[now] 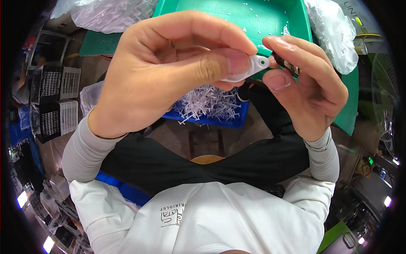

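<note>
My left hand (156, 74) is closed, pinching a small white teardrop-shaped plastic piece (250, 73) between thumb and fingers. The narrow end of the piece, which has a small round hole, points right toward my other hand. My right hand (315, 82) is curled around a small dark object (286, 64), probably a tool, mostly hidden by the fingers. Its front end is close to the tip of the white piece; whether they touch I cannot tell. Both hands are raised over the near edge of a green tray (203, 9) with small white bits scattered in it.
Below my hands, a blue bin (230, 122) holds a heap of thin white plastic scraps (207, 103). Plastic bags (112, 17) lie at the far left, and another bag (332, 36) at the far right. Stacked crates (51, 101) stand left; a fan (384, 97) stands right.
</note>
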Demonstrator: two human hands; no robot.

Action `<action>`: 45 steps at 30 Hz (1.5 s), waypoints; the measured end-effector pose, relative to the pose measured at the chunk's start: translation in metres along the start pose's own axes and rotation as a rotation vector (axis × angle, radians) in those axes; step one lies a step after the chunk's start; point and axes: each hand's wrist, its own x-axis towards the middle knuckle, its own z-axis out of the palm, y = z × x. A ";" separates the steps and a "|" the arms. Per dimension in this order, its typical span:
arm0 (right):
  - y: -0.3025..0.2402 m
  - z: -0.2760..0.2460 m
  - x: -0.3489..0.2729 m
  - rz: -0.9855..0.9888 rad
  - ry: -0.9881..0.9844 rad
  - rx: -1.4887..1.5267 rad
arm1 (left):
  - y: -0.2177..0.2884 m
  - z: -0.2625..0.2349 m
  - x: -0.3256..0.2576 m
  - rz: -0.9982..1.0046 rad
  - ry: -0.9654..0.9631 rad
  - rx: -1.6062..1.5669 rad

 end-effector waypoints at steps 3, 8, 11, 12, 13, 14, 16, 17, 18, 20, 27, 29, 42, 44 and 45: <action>0.004 0.003 0.001 -0.060 0.006 0.037 | -0.004 -0.001 0.002 0.020 -0.034 -0.010; 0.002 0.002 0.004 -0.111 -0.001 -0.014 | -0.003 0.000 0.001 0.029 -0.039 -0.020; 0.001 0.003 0.005 -0.090 -0.003 0.000 | 0.000 0.000 0.000 0.050 -0.037 0.004; 0.001 0.003 0.005 -0.092 -0.004 0.005 | 0.003 0.001 -0.001 0.051 -0.036 0.052; 0.001 0.002 0.006 -0.098 -0.016 -0.008 | 0.004 0.001 0.000 0.053 -0.041 0.092; 0.001 0.001 0.006 -0.105 -0.029 -0.021 | 0.005 0.001 0.000 0.054 -0.042 0.088; 0.002 0.001 0.006 -0.129 -0.033 -0.035 | 0.007 0.001 -0.001 0.044 -0.043 0.103; 0.002 0.001 0.006 -0.155 -0.034 -0.048 | 0.002 -0.002 -0.002 0.043 -0.040 0.103; 0.003 0.000 0.007 -0.155 -0.035 -0.046 | -0.009 -0.008 -0.005 0.101 -0.042 0.144; 0.002 -0.001 0.009 -0.194 -0.064 -0.085 | -0.016 -0.011 -0.008 0.159 -0.041 0.186; 0.002 0.001 0.010 -0.171 -0.057 -0.048 | -0.012 -0.005 -0.005 0.118 -0.029 0.082; 0.002 -0.001 0.009 -0.160 -0.072 -0.040 | -0.009 -0.004 -0.004 0.127 -0.037 0.105; 0.001 -0.002 0.007 -0.178 -0.062 -0.089 | 0.013 0.013 -0.007 -0.118 0.066 -0.028; 0.001 -0.003 0.007 -0.180 -0.072 -0.091 | 0.014 0.013 -0.008 -0.129 0.074 -0.036; 0.001 -0.003 0.007 -0.179 -0.072 -0.092 | 0.015 0.014 -0.008 -0.155 0.088 -0.034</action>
